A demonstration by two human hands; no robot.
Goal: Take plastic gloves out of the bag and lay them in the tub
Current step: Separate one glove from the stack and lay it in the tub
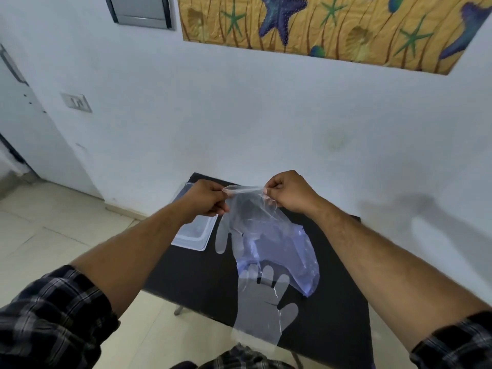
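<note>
A thin clear plastic glove [249, 209] hangs in the air above the black table [202, 278], fingers pointing down. My left hand [205, 199] pinches the left corner of its cuff and my right hand [288, 191] pinches the right corner, stretching the cuff between them. Under the glove lies the bluish plastic bag [295, 259], flat on the table. A second clear glove [262, 307] lies at the near table edge, fingers pointing away from me. The clear plastic tub [194, 238] stands at the table's left side, partly hidden by my left hand.
The small black table stands against a white wall [239, 115]; a colourful sea-themed picture [332, 25] hangs above. Tiled floor [40, 235] lies to the left, with a door [16, 107] and a wall switch [77, 102] beyond.
</note>
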